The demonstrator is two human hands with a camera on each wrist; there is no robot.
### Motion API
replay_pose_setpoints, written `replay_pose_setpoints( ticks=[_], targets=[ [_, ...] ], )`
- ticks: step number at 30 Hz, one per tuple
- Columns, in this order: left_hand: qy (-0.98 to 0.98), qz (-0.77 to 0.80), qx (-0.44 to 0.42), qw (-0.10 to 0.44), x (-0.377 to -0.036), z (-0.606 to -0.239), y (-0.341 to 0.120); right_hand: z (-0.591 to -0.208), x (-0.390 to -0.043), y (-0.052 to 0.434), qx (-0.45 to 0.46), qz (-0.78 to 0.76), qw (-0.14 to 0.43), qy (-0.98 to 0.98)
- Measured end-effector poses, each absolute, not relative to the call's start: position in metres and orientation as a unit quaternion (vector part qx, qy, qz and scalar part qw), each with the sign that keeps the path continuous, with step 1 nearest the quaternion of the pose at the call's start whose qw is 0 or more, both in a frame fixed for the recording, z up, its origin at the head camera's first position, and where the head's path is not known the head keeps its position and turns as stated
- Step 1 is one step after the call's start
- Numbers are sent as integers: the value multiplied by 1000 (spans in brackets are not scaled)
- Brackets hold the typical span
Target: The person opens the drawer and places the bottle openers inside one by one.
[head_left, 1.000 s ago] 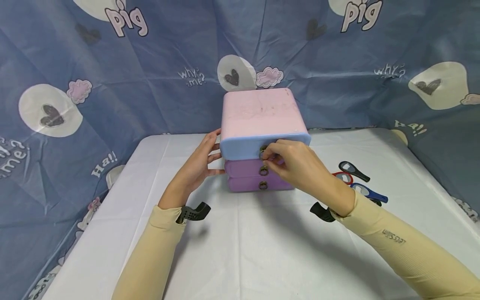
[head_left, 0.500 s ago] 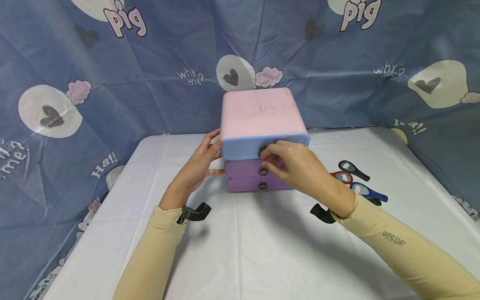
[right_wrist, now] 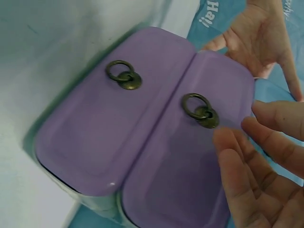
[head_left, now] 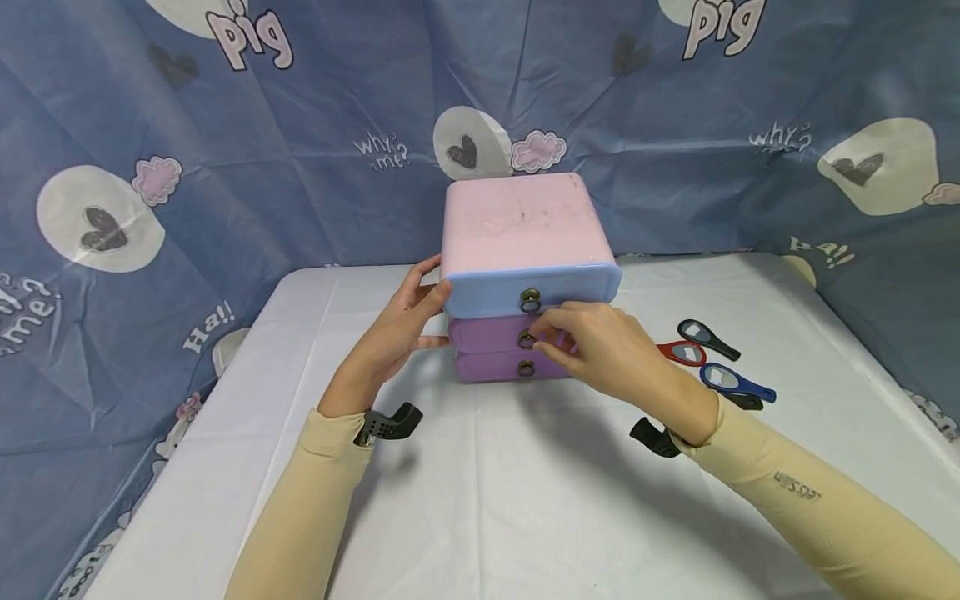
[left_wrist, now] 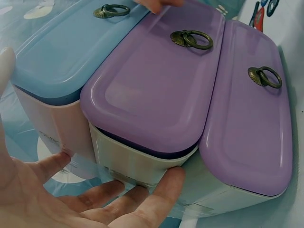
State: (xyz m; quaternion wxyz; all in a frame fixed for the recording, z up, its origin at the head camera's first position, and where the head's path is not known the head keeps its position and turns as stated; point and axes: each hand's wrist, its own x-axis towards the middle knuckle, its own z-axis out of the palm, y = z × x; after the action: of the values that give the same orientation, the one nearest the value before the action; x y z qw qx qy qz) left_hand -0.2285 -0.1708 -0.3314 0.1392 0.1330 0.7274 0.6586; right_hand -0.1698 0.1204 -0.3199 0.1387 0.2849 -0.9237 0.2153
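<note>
A small cabinet with a pink top stands on the white table. Its top drawer is blue; the middle drawer and bottom drawer are purple. Each front carries a bronze ring pull. My left hand rests against the cabinet's left side, fingers spread, its thumb by the blue drawer's corner. My right hand hovers before the middle drawer with bent fingers. In the right wrist view its fingertips are near the middle ring pull but apart from it, holding nothing. The drawers look closed, with thin gaps at the blue and middle fronts.
Right of the cabinet lie several magnifying glasses, among them a black one, a red one and a blue one. A printed blue curtain hangs behind the table.
My right hand has left the blue drawer's ring pull and moved down to the middle drawer's. My left thumb has come onto the blue drawer's front corner. The cabinet stays in place.
</note>
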Motion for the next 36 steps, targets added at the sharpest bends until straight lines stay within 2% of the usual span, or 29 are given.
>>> replay_pose_setpoints(
  ticks=[8, 16, 28, 36],
  targets=[
    [728, 658, 132, 137, -229, -331, -170, -334, -168, 122, 282, 192, 101, -935],
    [728, 658, 134, 138, -229, -331, -170, -342, -164, 121, 293, 192, 110, -930],
    [729, 657, 136, 136, -230, -332, -170, -350, -167, 113, 293, 160, 79, -940],
    [729, 657, 137, 132, -230, -333, -170, -352, -167, 111, 288, 207, 78, -932]
  ],
)
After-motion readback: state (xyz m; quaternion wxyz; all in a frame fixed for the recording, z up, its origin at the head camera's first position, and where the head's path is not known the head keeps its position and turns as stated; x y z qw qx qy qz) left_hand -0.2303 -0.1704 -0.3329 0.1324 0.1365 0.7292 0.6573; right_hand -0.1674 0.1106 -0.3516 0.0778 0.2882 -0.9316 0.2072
